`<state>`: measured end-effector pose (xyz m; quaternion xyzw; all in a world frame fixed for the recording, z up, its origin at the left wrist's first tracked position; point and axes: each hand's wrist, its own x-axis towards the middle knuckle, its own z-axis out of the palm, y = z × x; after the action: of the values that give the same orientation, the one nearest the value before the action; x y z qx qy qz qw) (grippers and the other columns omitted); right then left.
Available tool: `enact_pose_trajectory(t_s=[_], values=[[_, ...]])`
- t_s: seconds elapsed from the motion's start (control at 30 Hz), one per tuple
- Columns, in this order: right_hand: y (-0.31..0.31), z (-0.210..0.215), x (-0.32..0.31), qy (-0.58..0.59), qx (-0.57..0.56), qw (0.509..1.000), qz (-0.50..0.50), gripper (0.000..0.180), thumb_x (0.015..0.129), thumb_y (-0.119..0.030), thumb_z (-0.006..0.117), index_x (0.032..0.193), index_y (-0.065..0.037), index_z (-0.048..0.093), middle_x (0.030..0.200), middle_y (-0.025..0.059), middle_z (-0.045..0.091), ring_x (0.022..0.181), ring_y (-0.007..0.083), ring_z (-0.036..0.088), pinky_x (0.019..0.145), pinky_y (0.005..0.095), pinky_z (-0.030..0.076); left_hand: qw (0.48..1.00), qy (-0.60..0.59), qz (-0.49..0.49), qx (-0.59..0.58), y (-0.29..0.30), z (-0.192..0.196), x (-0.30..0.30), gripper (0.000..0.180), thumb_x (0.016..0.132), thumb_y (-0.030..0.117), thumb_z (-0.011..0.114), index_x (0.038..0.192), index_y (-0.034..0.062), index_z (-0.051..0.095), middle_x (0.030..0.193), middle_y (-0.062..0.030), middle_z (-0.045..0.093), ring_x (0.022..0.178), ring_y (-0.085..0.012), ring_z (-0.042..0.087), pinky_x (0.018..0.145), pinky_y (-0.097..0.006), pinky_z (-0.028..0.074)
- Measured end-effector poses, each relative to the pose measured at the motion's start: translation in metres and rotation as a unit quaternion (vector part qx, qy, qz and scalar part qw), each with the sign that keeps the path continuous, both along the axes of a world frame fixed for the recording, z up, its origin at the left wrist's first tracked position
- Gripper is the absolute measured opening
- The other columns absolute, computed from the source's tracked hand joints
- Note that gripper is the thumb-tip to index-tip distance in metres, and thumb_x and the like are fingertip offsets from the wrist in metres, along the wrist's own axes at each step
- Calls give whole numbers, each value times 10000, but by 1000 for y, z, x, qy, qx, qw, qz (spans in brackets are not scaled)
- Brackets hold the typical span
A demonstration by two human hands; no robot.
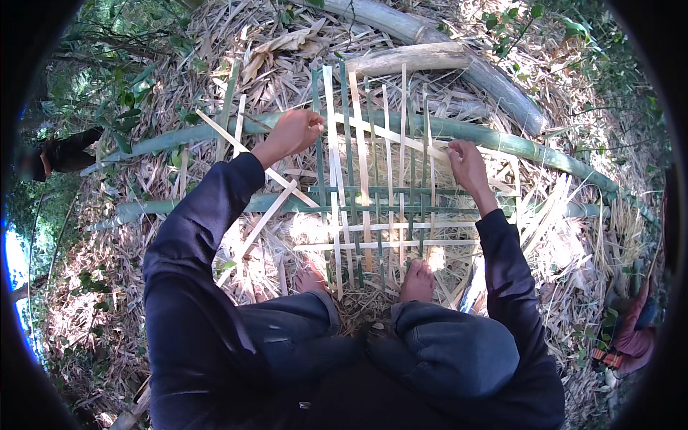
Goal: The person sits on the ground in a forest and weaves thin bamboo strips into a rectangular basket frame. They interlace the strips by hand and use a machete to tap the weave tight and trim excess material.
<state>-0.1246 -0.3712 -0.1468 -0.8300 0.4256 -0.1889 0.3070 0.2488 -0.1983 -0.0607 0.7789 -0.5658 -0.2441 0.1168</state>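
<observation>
Strips (364, 172), green and pale, laid side by side in an upright row on the ground, lower ends right between two bare feet (418, 283)! Across the lower half, green and pale crosspieces (312, 247), making an open grid. And up top, slanting down to the right, one pale cross strip (396, 137), set between left hand (290, 136) and right hand (467, 170). Left hand over the upper green pole (516, 147), fingers bent together by the strip's higher end; pinched on it or merely alongside, cannot tell from here. Right hand at the right side of the row, fingertips curled down at the strip's lower stretch; firm hold or light touch, cannot tell either. Nearer to the feet, a second green pole (147, 208), running crosswise too. Off to the left, loose pale strips (258, 231) at odd angles, one lying across that second pole. Dry leaves (222, 36) all around, and a grey log (505, 93) beyond, upper right. Far right edge, part of another person (634, 330), reddish clothing in view.
</observation>
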Motion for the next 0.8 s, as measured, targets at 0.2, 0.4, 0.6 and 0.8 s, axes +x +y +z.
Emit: enact_pose_trajectory(t_s=[0.2,0.4,0.6,0.8], values=[[9,29,41,-58,-11,997,46,187,915,-152,601,1033,-25,672,982,163,656,929,335,625,824,421,497,1000,-5,9,-20,13,-10,-15,273,903,206,624,1129,78,710,1037,-144,714,956,-332,685,877,-416,523],[22,42,158,-56,-100,963,244,198,912,-148,584,1049,-39,676,1053,153,645,1058,350,585,986,444,452,975,-105,-179,-81,40,-20,-47,415,875,93,599,1275,-14,582,1321,-180,580,1225,-333,544,1053,-402,448],[33,35,217,173,-105,932,300,254,886,-91,542,1116,-69,649,1273,158,537,1319,355,418,1124,519,328,988,33,-18,-151,64,-56,-73,485,873,1,533,1355,-40,498,1406,-217,499,1256,-387,509,1070,-433,428],[41,20,229,248,-117,921,278,467,883,-122,563,1349,-144,528,1420,171,474,1389,379,358,1170,536,234,968,11,16,-249,67,-67,-81,496,872,-7,547,1362,-45,486,1436,-214,464,1296,-406,470,1094,-448,397]])
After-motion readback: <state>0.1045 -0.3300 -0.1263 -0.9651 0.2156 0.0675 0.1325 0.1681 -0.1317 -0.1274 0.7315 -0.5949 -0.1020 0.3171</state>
